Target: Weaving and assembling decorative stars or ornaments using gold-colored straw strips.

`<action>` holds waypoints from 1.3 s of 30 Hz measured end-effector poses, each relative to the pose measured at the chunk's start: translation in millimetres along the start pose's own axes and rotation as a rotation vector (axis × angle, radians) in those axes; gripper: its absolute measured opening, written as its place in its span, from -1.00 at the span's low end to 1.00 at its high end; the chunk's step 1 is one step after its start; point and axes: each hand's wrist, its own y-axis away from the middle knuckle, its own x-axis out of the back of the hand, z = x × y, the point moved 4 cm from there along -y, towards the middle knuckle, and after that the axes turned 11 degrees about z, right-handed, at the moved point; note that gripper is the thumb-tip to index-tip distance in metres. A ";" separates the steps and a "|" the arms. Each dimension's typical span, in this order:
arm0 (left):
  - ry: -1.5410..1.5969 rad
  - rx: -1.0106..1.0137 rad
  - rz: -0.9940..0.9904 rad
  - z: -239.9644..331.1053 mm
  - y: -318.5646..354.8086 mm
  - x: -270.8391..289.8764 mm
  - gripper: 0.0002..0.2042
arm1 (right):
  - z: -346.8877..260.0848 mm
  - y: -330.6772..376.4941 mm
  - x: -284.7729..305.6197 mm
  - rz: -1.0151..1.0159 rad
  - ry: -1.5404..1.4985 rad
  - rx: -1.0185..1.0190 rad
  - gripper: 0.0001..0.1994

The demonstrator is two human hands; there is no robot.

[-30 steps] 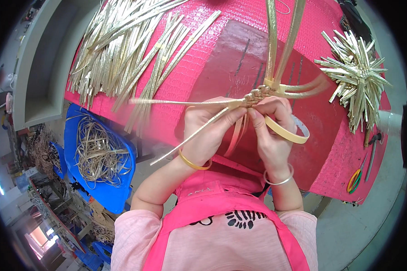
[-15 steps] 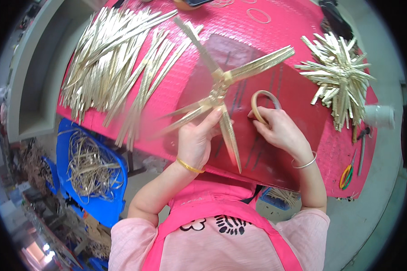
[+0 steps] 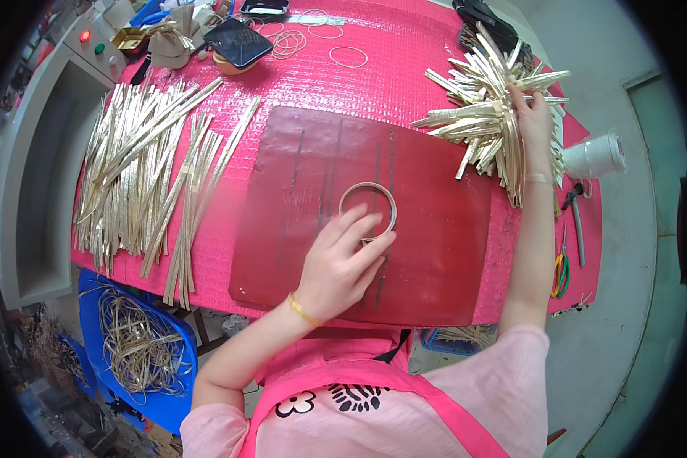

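Over the red board (image 3: 435, 259), my left hand (image 3: 340, 263) is at a thin ring-shaped roll of tape (image 3: 393, 204). Its fingers bend over the roll's lower rim, some fingertips inside the ring and others outside. My right arm stretches out to the far right, where my right hand (image 3: 533, 114) pinches a star-shaped piece of bound gold strips (image 3: 466, 116) on top of a pile of similar pieces (image 3: 477, 149). Other arms of that piece blend into the pile, so its outline is hard to follow.
Loose gold strips (image 3: 130, 168) lie in a stack at the left of the pink table. A blue bin (image 3: 187, 359) holds tangled strips below. At the back are a dark phone (image 3: 240, 42) and pale rings (image 3: 348, 57). Scissors (image 3: 561, 275) and a white spool (image 3: 595, 156) are at right.
The star piece has gone from my left hand over the board to the pile under my right hand. The tape roll has passed from my right hand to my left.
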 end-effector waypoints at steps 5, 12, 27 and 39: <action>-0.279 -0.175 -0.283 -37.5 6.2 -17.3 -0.75 | 21.4 -0.4 -35.7 0.152 0.682 -0.074 -0.29; -0.260 -0.059 0.005 -67.2 -36.9 40.5 -0.79 | 44.6 -5.7 -26.0 0.220 0.313 -0.039 -0.37; 1.675 1.060 -0.117 -36.2 -62.1 -89.6 -0.64 | -38.5 59.8 7.1 -0.178 -0.080 -0.051 -0.71; 1.531 1.301 -0.070 -46.2 -24.1 -78.3 -0.82 | 34.7 -1.9 -11.2 0.113 0.395 -0.022 -0.60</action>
